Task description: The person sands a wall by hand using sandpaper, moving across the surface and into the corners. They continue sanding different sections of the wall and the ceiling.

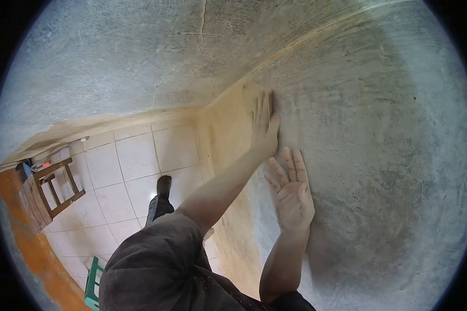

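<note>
My left hand [265, 127] reaches up to the grey plastered wall [368, 135] near the corner, fingers extended over a pale flat block [255, 92]. The block's far end shows beyond my fingertips, with a dark edge or shadow on its right side; the rest is hidden under the hand. Lower and to the right, my right hand [294, 199] is open and empty, its palm turned to the camera and its fingers apart, close against the wall.
A cracked grey wall [114, 62] meets the tiled floor [114, 202]. A wooden frame-like piece of furniture [62, 189] stands at the left, a green plastic item [92, 285] at lower left. My shod foot [164, 185] is on the tiles.
</note>
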`<state>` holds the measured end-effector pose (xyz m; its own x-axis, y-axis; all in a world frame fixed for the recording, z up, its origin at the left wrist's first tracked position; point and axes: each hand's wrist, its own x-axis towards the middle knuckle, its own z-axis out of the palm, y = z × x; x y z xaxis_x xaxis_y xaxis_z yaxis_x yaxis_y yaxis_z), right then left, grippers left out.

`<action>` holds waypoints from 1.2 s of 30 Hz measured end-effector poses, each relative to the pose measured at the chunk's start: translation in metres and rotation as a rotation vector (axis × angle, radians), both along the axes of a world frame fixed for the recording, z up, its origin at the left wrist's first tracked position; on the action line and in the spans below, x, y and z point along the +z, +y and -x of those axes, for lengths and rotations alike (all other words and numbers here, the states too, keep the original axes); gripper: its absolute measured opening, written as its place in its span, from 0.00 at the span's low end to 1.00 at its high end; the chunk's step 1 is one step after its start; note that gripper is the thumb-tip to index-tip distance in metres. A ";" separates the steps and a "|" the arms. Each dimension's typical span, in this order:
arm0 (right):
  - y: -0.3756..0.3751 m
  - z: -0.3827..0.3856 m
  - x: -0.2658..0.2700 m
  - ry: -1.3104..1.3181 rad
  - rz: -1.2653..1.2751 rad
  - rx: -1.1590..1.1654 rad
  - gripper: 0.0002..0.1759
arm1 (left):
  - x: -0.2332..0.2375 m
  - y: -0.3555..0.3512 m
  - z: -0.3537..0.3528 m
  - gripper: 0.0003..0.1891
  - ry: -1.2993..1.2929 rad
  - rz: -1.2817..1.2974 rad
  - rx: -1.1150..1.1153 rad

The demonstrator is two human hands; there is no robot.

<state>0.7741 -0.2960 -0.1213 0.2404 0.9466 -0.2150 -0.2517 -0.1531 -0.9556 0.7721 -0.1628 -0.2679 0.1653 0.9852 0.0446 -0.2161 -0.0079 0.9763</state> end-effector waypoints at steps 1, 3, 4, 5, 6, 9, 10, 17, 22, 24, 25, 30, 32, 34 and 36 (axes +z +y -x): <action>0.004 -0.001 -0.002 0.022 -0.007 0.004 0.54 | -0.013 -0.023 0.000 0.33 0.036 -0.061 -0.037; 0.012 -0.005 -0.005 0.060 -0.029 0.014 0.54 | -0.040 -0.065 0.012 0.32 0.085 -0.226 -0.062; 0.015 -0.004 -0.004 0.038 -0.012 0.010 0.55 | -0.059 -0.064 0.006 0.32 0.083 -0.134 -0.062; 0.017 -0.003 -0.003 0.014 0.008 0.006 0.56 | -0.080 -0.063 -0.003 0.32 0.080 -0.039 -0.061; 0.020 -0.003 -0.002 -0.012 0.032 0.005 0.56 | -0.098 -0.061 -0.011 0.32 0.074 0.059 -0.058; 0.023 -0.003 -0.004 -0.029 0.040 0.011 0.57 | -0.103 0.019 -0.025 0.33 0.386 -0.004 0.063; 0.024 -0.004 -0.006 0.012 0.017 0.011 0.57 | -0.060 0.041 -0.015 0.34 -0.038 0.259 -0.005; 0.034 -0.006 -0.005 0.148 -0.092 0.072 0.57 | -0.040 -0.031 0.007 0.35 0.203 -0.336 -0.026; 0.029 -0.005 -0.004 0.159 -0.070 0.076 0.58 | -0.079 0.032 -0.009 0.33 0.122 -0.118 0.008; 0.030 -0.003 -0.003 0.224 -0.101 0.064 0.58 | -0.033 0.055 -0.008 0.33 0.087 0.076 0.032; 0.029 -0.001 -0.002 0.238 -0.119 0.050 0.57 | -0.015 0.062 -0.005 0.33 0.069 0.166 0.050; 0.012 0.002 0.009 0.270 -0.201 0.036 0.54 | -0.066 -0.072 -0.013 0.33 0.101 0.021 -0.221; 0.004 0.002 0.018 0.255 -0.200 0.031 0.53 | -0.048 -0.083 0.002 0.33 0.018 0.150 -0.254; -0.009 0.004 0.033 0.225 -0.224 0.026 0.52 | -0.023 -0.050 -0.004 0.32 0.073 0.292 -0.160; -0.016 0.011 0.051 0.188 -0.268 0.040 0.51 | 0.020 -0.011 0.000 0.32 0.123 0.429 -0.044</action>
<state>0.7629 -0.3117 -0.0699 0.1814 0.9834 0.0055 -0.4264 0.0837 -0.9007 0.7722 -0.1738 -0.2480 0.1861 0.9020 -0.3897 -0.0890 0.4104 0.9075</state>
